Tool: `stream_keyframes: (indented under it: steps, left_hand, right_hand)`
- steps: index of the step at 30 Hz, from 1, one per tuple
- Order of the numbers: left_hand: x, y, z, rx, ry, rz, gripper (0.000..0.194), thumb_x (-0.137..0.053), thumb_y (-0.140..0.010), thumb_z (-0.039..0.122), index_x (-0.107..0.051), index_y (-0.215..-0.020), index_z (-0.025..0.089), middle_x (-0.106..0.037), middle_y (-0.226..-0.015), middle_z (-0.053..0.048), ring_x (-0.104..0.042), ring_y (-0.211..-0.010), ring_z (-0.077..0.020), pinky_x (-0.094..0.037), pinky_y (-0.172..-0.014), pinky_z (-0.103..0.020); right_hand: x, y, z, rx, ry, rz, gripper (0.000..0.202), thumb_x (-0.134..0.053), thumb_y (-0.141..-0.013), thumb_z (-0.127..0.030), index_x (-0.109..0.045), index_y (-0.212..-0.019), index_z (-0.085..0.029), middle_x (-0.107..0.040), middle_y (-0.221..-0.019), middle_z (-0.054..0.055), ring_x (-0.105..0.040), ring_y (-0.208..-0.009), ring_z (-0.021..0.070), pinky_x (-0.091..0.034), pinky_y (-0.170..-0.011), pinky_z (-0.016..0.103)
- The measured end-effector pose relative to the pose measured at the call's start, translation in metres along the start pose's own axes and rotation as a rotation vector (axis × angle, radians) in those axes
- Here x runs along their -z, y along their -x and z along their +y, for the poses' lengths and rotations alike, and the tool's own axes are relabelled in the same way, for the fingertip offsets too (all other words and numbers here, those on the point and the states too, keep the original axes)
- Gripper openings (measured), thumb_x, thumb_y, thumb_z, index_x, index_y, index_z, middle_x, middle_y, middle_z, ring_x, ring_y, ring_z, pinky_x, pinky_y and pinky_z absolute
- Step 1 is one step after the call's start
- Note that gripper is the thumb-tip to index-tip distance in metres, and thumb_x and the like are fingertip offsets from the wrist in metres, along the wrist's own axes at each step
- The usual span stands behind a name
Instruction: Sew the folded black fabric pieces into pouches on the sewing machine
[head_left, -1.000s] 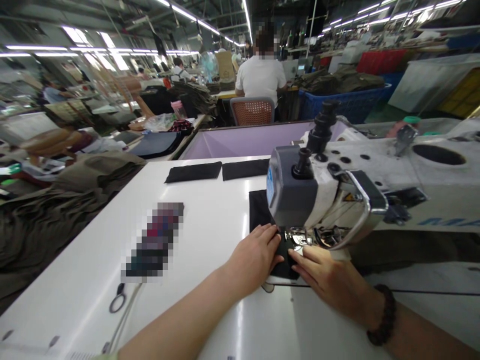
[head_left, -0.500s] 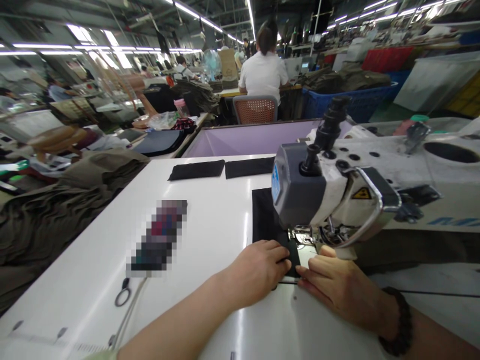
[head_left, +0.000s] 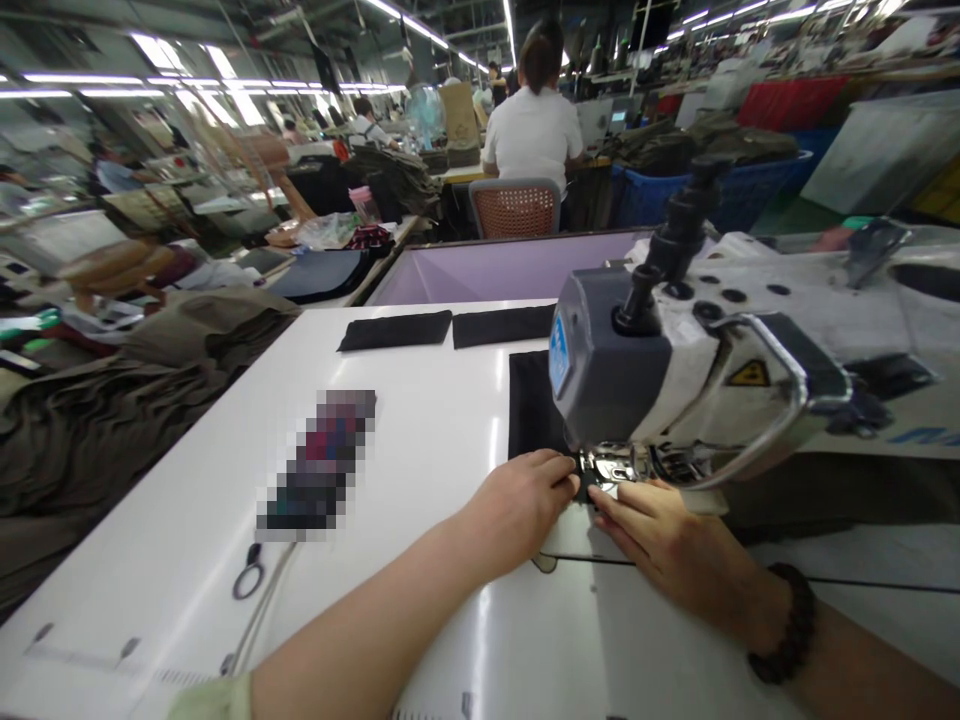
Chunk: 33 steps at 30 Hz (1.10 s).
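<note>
A grey and white sewing machine [head_left: 675, 370] stands on the white table [head_left: 420, 450]. A black fabric piece [head_left: 532, 410] lies under its head, running away from me past the presser foot [head_left: 607, 465]. My left hand [head_left: 521, 505] presses the near end of that piece just left of the foot. My right hand [head_left: 660, 535], a bead bracelet on its wrist, pinches the same end right in front of the foot. The fabric's near edge is mostly hidden by my fingers.
Two more black fabric pieces [head_left: 395, 330] [head_left: 502, 325] lie at the table's far edge. A blurred object [head_left: 319, 460] and small snips [head_left: 247, 578] lie to the left. A lilac bin [head_left: 495, 272] is behind the table, olive cloth [head_left: 112, 420] heaps at left. A person in white [head_left: 534, 130] sits ahead.
The black piece has fed further back under the foot, so less of it shows in front. Both hands have followed it closer to the foot.
</note>
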<state>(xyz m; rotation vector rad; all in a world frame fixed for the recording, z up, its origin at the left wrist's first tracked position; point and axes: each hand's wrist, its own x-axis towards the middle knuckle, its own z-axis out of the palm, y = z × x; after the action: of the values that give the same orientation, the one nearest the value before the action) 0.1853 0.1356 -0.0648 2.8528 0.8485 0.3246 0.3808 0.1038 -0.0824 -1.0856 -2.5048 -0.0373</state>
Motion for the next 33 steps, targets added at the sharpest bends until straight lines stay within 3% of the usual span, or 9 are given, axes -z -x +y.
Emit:
stream_keyframes:
  steps: [12, 28, 33]
  left_hand:
    - [-0.005, -0.010, -0.005, 0.071, -0.046, 0.119, 0.014, -0.059, -0.080, 0.014, -0.058, -0.091, 0.006, -0.054, -0.095, -0.009, -0.048, -0.098, -0.0225, -0.040, -0.092, -0.030]
    - [-0.006, -0.011, -0.003, 0.123, -0.076, 0.097, 0.010, -0.059, -0.079, 0.012, -0.058, -0.088, 0.007, -0.053, -0.096, -0.009, -0.046, -0.099, -0.0228, -0.040, -0.091, -0.030]
    - [0.000, -0.012, 0.000, 0.158, -0.123, 0.040, 0.015, -0.055, -0.084, 0.017, -0.057, -0.095, 0.008, -0.051, -0.101, -0.009, -0.045, -0.099, -0.0225, -0.040, -0.089, -0.033]
  right_hand:
    - [-0.001, -0.003, -0.003, -0.030, 0.116, 0.023, 0.031, -0.030, -0.092, -0.021, -0.059, -0.100, -0.012, -0.061, -0.075, 0.007, -0.055, -0.067, 0.0132, -0.041, -0.064, 0.025]
    - [0.003, -0.007, -0.005, -0.058, 0.075, 0.064, 0.032, -0.030, -0.092, -0.023, -0.061, -0.097, -0.014, -0.062, -0.083, 0.007, -0.057, -0.072, 0.0143, -0.043, -0.067, 0.027]
    - [0.003, -0.006, -0.006, -0.060, 0.083, 0.061, 0.034, -0.029, -0.092, -0.024, -0.061, -0.096, -0.013, -0.062, -0.079, 0.006, -0.057, -0.069, 0.0144, -0.044, -0.064, 0.028]
